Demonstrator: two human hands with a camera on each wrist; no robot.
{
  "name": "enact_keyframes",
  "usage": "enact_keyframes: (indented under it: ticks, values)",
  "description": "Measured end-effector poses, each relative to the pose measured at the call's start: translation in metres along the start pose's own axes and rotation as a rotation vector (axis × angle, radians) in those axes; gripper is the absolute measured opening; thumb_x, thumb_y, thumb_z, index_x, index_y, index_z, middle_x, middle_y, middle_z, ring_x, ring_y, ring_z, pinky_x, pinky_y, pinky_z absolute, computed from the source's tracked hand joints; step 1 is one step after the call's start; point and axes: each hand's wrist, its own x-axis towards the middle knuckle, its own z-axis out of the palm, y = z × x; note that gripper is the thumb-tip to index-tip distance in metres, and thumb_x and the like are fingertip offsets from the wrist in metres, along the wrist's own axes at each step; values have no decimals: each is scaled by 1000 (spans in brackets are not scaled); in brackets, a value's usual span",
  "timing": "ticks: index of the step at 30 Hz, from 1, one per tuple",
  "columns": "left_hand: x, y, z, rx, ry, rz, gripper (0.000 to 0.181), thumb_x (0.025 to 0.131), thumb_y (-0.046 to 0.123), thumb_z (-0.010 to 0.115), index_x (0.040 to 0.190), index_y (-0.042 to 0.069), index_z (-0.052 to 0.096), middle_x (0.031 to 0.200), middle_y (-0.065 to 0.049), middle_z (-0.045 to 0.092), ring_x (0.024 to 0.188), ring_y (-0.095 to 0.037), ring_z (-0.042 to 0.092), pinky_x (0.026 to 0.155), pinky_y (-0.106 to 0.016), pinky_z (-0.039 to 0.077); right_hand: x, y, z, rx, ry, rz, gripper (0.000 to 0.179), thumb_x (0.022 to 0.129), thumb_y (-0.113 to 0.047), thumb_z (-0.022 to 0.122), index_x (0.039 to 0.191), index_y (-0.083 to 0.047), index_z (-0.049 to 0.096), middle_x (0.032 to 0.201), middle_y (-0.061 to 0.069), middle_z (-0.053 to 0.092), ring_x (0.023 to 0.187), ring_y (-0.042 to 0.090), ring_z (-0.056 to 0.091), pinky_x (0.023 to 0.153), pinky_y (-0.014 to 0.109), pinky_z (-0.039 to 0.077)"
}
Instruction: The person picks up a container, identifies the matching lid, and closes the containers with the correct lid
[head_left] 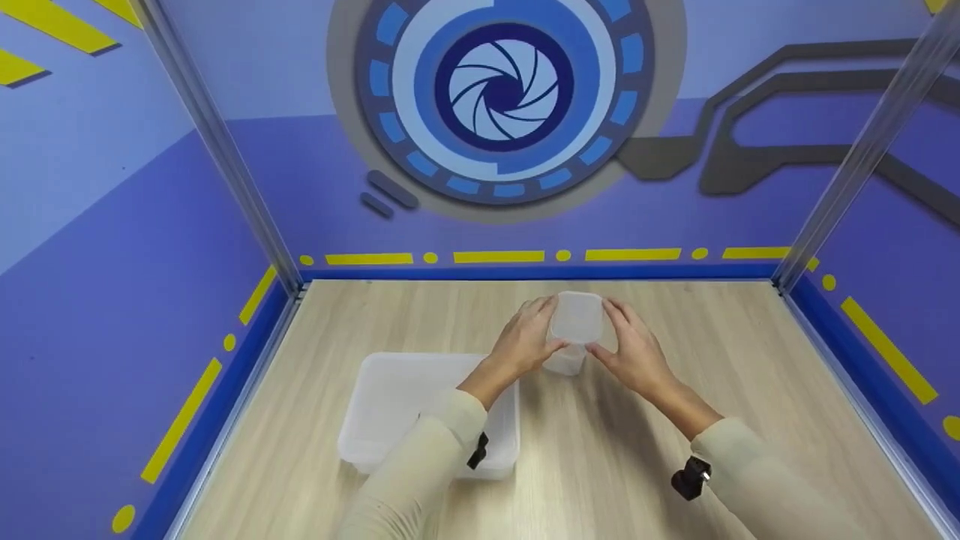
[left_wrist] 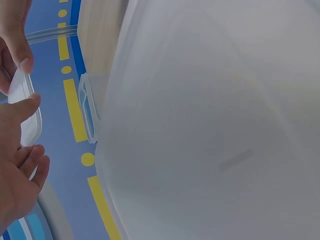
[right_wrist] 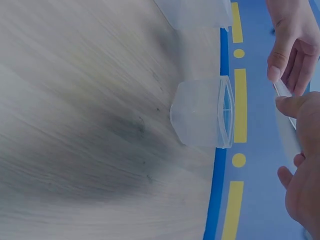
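A small, square, translucent lid is held flat between both hands. My left hand pinches its left edge between thumb and fingers. At the opposite edge, my right hand pinches it the same way. Below the lid stands a small clear plastic container, its open rim facing up. Both wrist views show a gap between this lid and the container. Left of the small container, a larger translucent plastic box rests on the table, partly covered by my left forearm in the head view.
The wooden table is bounded by a blue panel at the back and side panels with metal corner posts. A black strap piece hangs at the right sleeve, with another at the left.
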Motion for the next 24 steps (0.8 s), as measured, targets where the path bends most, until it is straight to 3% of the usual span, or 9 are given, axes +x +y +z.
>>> enact_keyframes:
  ticks: [8, 16, 24]
  values:
    - [5, -2, 5, -32, -8, -41, 82, 98, 26, 80, 161, -4, 37, 158, -19, 49, 145, -31, 49, 119, -37, 41, 4, 5, 12, -14, 29, -10, 82, 86, -13, 90, 152, 10, 47, 151, 28, 49, 130, 47, 58, 101, 62, 52]
    - [5, -8, 10, 8, 25, -10, 77, 98, 19, 78, 159, -7, 38, 160, -21, 47, 145, -33, 49, 119, -37, 40, 6, 9, 26, -20, 54, 3, 82, 87, -15, 90, 153, 7, 46, 153, 26, 49, 129, 48, 59, 100, 63, 52]
    - [10, -10, 16, 83, -43, -64, 78, 99, 23, 78, 161, -4, 38, 161, -17, 47, 147, -29, 48, 120, -35, 39, 5, 18, 38, 36, 30, 39, 82, 87, -11, 89, 154, 9, 45, 154, 27, 48, 133, 48, 56, 105, 62, 49]
